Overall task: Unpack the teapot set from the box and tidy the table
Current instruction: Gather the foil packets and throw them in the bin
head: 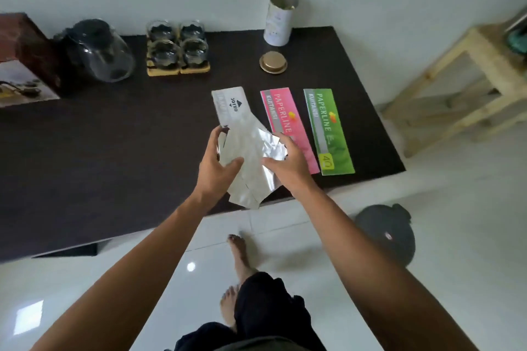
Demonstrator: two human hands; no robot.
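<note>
A single head-worn wide-angle view looks steeply down and forward from standing height over the dark table (pixel 85 151), both forearms reaching away from the lens, feet and floor (pixel 442 236) directly below.

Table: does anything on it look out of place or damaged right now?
The tall white tin at the back stands open, its gold lid lying apart in front of it. Both hands, left and right, hold a torn, crumpled silver foil packet. The teapot and four glasses look intact and neatly placed.
</note>
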